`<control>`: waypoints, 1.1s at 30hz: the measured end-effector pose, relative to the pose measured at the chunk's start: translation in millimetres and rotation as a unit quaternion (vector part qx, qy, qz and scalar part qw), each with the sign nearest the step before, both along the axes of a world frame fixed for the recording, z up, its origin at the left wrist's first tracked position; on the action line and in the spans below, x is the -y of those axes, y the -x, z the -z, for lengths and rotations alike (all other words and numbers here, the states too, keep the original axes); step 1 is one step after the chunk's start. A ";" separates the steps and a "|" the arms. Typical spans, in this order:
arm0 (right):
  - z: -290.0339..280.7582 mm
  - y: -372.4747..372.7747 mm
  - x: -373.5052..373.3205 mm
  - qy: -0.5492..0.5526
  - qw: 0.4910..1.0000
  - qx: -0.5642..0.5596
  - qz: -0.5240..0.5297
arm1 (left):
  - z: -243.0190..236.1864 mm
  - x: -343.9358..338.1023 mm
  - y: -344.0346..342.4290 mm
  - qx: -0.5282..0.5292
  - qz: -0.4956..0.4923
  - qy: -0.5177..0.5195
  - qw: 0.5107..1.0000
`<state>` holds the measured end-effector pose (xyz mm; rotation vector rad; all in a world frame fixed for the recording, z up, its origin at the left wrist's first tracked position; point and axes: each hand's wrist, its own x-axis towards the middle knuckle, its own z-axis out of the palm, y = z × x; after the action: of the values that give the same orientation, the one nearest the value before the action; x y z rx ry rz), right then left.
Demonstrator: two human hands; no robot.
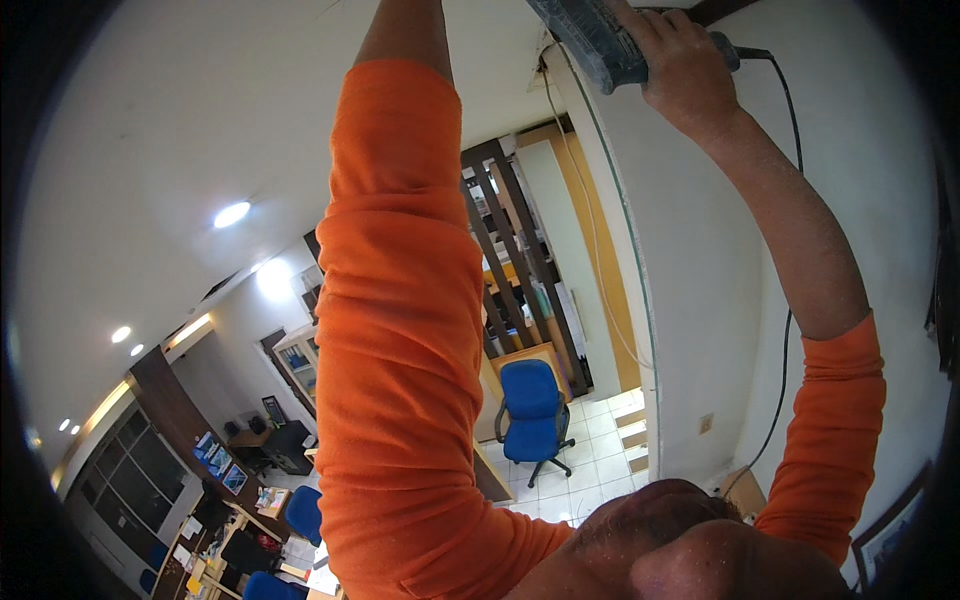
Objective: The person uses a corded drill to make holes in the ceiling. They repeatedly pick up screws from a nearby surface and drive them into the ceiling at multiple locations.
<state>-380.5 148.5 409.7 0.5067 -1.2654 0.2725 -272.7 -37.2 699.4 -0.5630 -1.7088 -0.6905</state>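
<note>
The right hand (692, 80) is gripping a dusty, dark-grey corded power tool (597, 45) near the white wall's (695, 220) top; the left hand is lying beyond view, state unclear; work done or left isn't showing.

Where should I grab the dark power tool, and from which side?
Likely the visible middle of the dark power tool, from the picture's lower right: the right grip wraps there, between the bulky left part and the end trailing a black cord.

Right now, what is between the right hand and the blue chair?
In the head view, white wall, a pale cable, light panels and dark slats show between right hand and blue chair.
</note>
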 end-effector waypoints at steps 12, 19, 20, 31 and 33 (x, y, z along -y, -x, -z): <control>1.2 3.1 2.5 0.023 0.992 -0.103 -0.065 | 17.5 -13.7 -6.3 -0.002 -0.128 0.055 0.990; -2.1 -5.2 4.3 0.020 0.992 -0.101 -0.072 | -1.3 0.2 -5.4 0.027 -0.005 -0.015 1.000; -2.0 -2.4 4.0 0.022 0.993 -0.098 -0.070 | 3.5 -1.5 -1.8 0.015 -0.014 -0.005 1.000; -1.8 -7.3 1.7 0.026 0.997 -0.052 -0.045 | 3.2 17.0 -15.6 -0.132 -0.425 0.381 0.810; -0.1 -8.8 -0.3 0.019 0.998 -0.044 -0.041 | 0.5 16.7 -13.2 -0.099 -0.399 0.358 0.838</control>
<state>-371.8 148.8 409.8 0.5332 -1.1529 0.3395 -259.5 -53.9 698.9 -0.3372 -1.7646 0.6201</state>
